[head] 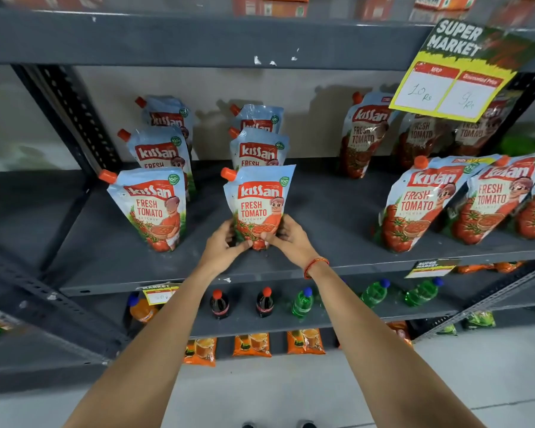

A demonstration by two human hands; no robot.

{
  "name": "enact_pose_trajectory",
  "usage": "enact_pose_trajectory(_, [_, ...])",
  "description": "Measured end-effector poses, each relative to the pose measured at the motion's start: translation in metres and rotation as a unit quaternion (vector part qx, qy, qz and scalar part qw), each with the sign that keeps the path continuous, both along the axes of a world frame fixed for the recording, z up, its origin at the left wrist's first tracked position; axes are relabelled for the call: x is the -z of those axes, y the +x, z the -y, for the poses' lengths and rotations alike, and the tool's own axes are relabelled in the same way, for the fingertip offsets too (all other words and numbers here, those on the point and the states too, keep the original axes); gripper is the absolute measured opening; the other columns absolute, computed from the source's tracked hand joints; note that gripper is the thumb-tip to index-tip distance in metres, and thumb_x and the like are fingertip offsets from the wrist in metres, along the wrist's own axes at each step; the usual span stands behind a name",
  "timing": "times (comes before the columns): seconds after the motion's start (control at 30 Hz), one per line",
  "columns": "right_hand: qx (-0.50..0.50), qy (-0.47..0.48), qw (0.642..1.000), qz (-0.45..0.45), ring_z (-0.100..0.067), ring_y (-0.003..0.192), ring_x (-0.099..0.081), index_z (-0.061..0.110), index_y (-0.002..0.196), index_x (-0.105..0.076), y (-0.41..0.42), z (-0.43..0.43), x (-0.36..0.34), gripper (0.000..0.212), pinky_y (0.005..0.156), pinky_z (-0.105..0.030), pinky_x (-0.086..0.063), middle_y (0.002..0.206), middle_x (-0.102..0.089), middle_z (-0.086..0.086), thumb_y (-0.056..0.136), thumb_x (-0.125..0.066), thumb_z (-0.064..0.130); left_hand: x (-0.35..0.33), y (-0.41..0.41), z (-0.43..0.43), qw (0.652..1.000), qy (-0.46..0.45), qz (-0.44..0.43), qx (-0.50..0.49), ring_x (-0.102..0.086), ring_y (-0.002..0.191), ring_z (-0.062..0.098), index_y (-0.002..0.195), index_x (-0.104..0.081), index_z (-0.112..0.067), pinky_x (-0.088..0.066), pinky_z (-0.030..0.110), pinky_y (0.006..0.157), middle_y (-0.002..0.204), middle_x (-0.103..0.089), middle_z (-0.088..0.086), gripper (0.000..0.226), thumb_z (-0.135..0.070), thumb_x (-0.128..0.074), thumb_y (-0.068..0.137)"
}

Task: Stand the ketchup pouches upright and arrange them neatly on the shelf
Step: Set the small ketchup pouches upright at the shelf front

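Grey metal shelf (337, 211), supermarket rack, wall behind. Fingers (244, 244) of the left hand (221, 247) and those of the right hand (291, 237) pinch the lower corners of one ketchup pouch (258, 205) from either side, thumbs on its front face. That pouch stands upright near the shelf's front edge, orange cap at upper left, heading the middle column; two more pouches (258, 149) stand close behind it. Right wrist carries an orange thread band (315, 265). Left column (153, 205): three pouches upright, one behind another, well apart from the held one. Right side: leaning pouches (417, 205), tilted and overlapping one another, with further pouches (365, 134) at the back wall. Yellow price card (451, 84) hangs from the shelf above, covering part of the rear right pouches. Below: soft-drink bottles (264, 302) in a row; orange packets (252, 344) lower still.
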State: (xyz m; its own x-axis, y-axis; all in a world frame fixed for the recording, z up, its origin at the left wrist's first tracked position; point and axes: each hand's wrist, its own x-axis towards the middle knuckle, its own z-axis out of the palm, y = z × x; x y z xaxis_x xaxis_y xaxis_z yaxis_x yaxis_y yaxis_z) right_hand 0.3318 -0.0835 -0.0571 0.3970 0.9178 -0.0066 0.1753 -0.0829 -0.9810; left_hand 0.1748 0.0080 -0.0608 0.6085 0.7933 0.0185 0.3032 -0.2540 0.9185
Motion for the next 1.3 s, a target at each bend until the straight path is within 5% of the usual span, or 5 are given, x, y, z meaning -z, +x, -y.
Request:
enact_pose_trajectory(0.53, [0.009,-0.025,1.000,0.012,-0.003,0.100,-0.058,0.015,0.125,-0.047,-0.018,-0.010,0.000,0.054,0.075,-0.003,-0.047,0.111,-0.060,0.008,0.080,-0.072,0.030,-0.008,-0.022,-0.008,1.000,-0.005,-0.002,-0.027,-0.056,0.112,0.016,0.130,-0.048,-0.009,-0.042,0.028,0.097,0.127,-0.060,0.010,0.062,-0.020,-0.075,0.075])
enact_pose_trajectory(0.73, [0.273,0.045,0.960,-0.025,-0.002,0.079,-0.063,0.022,0.092,-0.059,-0.040,0.033,0.009,0.026,0.070,-0.008,-0.052,0.088,-0.064,0.008,0.075,-0.077,0.027,-0.019,-0.050,0.010,0.995,0.007,0.042,-0.086,-0.062,0.095,0.009,0.115,-0.060,-0.010,-0.047,0.008,0.082,0.109,-0.065,0.000,0.035,-0.012,-0.069,0.081])
enact_pose_trajectory(1.03, [0.021,0.020,0.997,0.067,-0.013,0.089,-0.059,0.010,0.112,-0.058,-0.116,-0.045,-0.006,0.041,0.072,-0.009,-0.047,0.100,-0.062,-0.004,0.078,-0.074,0.027,-0.017,-0.125,-0.021,0.898,0.040,0.173,-0.402,-0.055,0.077,-0.002,0.104,-0.057,-0.011,-0.045,0.020,0.077,0.096,-0.060,0.000,0.027,-0.028,-0.064,0.084])
enact_pose_trajectory(1.17, [-0.052,-0.034,0.995,0.082,-0.019,0.111,-0.053,0.014,0.139,-0.035,-0.130,-0.084,-0.006,0.082,0.094,-0.034,-0.049,0.131,-0.050,-0.009,0.072,-0.079,0.029,-0.011,-0.133,-0.053,0.932,-0.079,0.171,-0.310,-0.046,0.115,0.007,0.135,-0.039,-0.017,-0.035,0.024,0.100,0.129,-0.045,-0.003,0.050,-0.032,-0.055,0.090])
enact_pose_trajectory(1.3, [-0.080,-0.023,0.994,0.074,-0.023,0.118,-0.054,0.014,0.131,-0.041,-0.139,-0.102,-0.002,0.070,0.096,-0.031,-0.047,0.131,-0.055,-0.009,0.073,-0.078,0.023,-0.007,-0.136,-0.074,0.969,-0.133,0.141,-0.154,-0.050,0.113,0.000,0.124,-0.047,-0.033,-0.038,0.020,0.092,0.127,-0.051,-0.011,0.033,-0.041,-0.045,0.093])
